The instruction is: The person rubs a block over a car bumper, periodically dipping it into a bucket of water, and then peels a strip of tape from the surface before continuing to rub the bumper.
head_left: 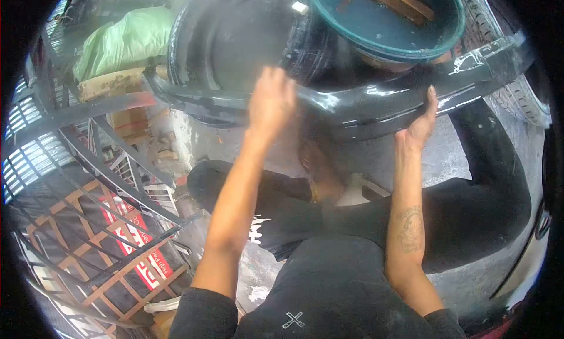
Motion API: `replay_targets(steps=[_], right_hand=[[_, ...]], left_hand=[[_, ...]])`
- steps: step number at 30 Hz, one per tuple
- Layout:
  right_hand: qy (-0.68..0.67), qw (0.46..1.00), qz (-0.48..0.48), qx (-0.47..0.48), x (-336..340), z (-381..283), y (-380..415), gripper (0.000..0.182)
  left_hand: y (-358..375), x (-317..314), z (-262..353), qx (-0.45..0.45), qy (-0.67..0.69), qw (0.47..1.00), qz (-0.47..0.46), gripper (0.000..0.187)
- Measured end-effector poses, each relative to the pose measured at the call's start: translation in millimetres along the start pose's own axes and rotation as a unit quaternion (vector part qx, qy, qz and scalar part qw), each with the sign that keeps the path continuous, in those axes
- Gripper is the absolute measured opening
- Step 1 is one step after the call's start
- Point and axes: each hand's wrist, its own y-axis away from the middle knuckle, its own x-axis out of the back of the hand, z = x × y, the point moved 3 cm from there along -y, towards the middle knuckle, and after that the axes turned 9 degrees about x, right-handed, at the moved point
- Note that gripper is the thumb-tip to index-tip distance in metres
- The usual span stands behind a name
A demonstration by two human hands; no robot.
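Note:
A long, dark, wet and glossy curved panel that looks like a car bumper [376, 101] lies across in front of me, over my legs. My left hand [272, 98] is at the panel's middle-left part, its fingers curled and blurred by motion. Whatever it may hold is hidden. My right hand [418, 126] grips the panel's lower edge toward the right, thumb up along the face and the other fingers hidden under it. Behind the panel stands a green basin [388, 50] of cloudy water, with a brown wooden-looking piece [400, 4] in it.
A large black round tub [175, 51] stands behind the panel, with a small white block [299, 8] near its right rim. A light green bag [126, 42] sits at the far left. Metal grating [88, 239] lies lower left. A tyre [520, 98] is at the right.

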Motion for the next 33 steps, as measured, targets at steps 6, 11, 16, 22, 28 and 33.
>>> replay_targets(steps=[6,11,16,22,28,33], right_hand=[[-0.033,0.999,0.0,0.004,4.0,5.1,-5.5,0.045],[-0.023,1.0,-0.009,0.007,-3.6,-0.6,-4.2,0.041],[-0.015,1.0,0.002,-0.003,0.9,0.5,1.3,0.046],[0.01,1.0,0.002,0.019,-1.4,0.7,0.1,0.047],[-0.013,1.0,-0.001,0.018,-3.2,0.6,-2.8,0.045],[-0.012,1.0,0.006,0.004,-3.9,-2.4,2.6,0.045]], left_hand=[[19.2,-2.7,35.9,-0.059,0.039,0.996,-0.054,0.023],[27.3,-2.6,56.8,-0.024,0.009,1.0,-0.008,0.021],[0.2,6.1,4.2,-0.008,-0.012,1.0,-0.005,0.023],[20.8,0.4,41.6,-0.061,0.067,0.993,-0.07,0.022],[35.6,-1.2,74.5,-0.025,0.064,0.997,-0.042,0.021],[-10.7,0.6,-16.4,0.039,0.009,0.999,-0.036,0.036]])
